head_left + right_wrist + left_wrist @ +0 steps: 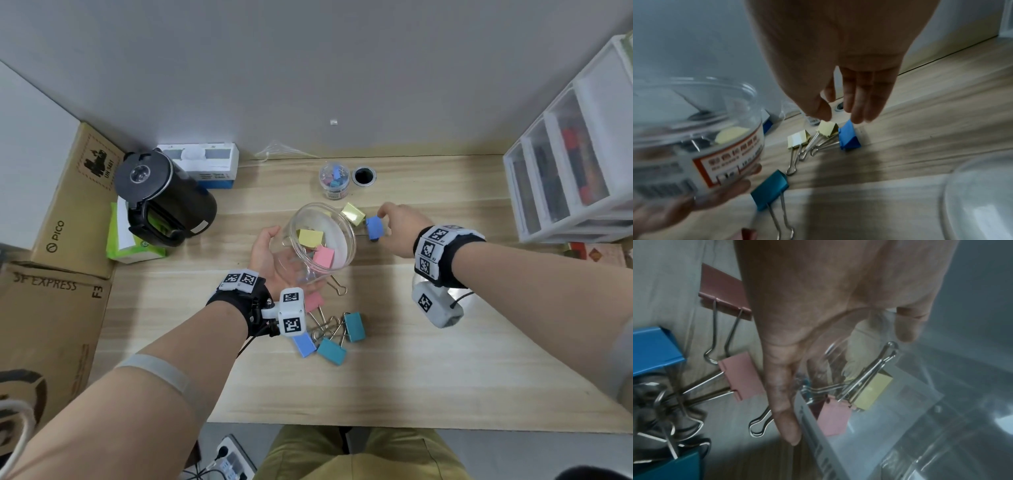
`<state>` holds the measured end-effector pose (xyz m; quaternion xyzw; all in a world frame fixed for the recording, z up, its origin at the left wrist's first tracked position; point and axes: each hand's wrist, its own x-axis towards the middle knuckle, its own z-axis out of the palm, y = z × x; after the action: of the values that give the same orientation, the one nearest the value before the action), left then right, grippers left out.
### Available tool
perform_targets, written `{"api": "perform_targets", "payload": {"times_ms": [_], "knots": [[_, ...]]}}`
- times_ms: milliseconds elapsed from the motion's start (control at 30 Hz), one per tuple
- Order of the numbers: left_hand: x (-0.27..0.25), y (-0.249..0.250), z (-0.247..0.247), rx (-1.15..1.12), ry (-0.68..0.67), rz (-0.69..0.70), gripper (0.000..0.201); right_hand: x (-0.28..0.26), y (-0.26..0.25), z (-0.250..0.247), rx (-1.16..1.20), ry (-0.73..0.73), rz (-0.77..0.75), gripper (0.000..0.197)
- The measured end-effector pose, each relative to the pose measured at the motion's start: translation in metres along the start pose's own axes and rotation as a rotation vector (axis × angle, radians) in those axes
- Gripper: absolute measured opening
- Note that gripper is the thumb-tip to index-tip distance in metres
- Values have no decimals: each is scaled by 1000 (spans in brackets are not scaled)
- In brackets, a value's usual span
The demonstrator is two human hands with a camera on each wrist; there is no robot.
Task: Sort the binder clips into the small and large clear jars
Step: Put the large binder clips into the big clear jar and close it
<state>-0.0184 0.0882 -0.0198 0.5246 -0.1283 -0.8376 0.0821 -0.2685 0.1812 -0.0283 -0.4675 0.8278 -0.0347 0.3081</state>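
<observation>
Head view. Left hand cradles the large clear jar from below, fingers curled round its wall; jar tilted, mouth facing the person, a yellow and a pink clip inside. Right hand reaches over the blue clip, fingertips at its top edge; whether they pinch it I cannot tell here. A yellow clip lies just beside it, behind the jar's rim. Small clear jar stands upright near the back wall, next to a cable hole, with small clips inside. A cluster of pink, blue and teal clips lies under the left wrist. Open wooden bench stretches from there to the front edge and rightward. Kettle and cardboard boxes crowd the left edge; a drawer unit stands at the right.

Left wrist view. Palm and fingers lie against the jar wall; pink clip and yellow clip show through it. More clips rest on the bench to the left.

Right wrist view. Thumb and fingers hang spread above the blue clip, not closed on it. Two yellow clips lie beside it, handles toward the camera; a teal clip lies nearer.
</observation>
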Motion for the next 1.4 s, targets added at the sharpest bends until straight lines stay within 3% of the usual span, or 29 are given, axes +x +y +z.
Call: {"api": "perform_targets", "payload": {"times_ms": [133,267,533,600,700,800,1033,1100,1200,1400], "knots": [[1,12,-6,-20,0,23,76,20,-1,15,-86,-11,27,57],[6,21,-14,-19,13,21,76,40,-4,20,-200,8,-41,65],[22,25,-22,-21,-7,-49,80,49,1,29,-287,-48,-76,33],[26,26,-21,-21,-18,-64,80,47,4,23,-263,-92,-59,37],[28,30,-14,-18,-21,-62,78,45,12,10,-161,-234,-50,54],[26,34,-1,5,-21,-54,74,41,15,-6,23,-319,-62,50],[19,38,15,44,-6,-12,73,31,0,-38,689,-66,56,33],[17,36,16,41,19,-6,77,24,-7,-42,773,-29,48,30],[13,31,13,7,61,11,82,10,-19,-44,667,-80,-74,30],[6,12,4,-11,66,-1,68,-14,-46,-46,161,-75,-313,37]]}}
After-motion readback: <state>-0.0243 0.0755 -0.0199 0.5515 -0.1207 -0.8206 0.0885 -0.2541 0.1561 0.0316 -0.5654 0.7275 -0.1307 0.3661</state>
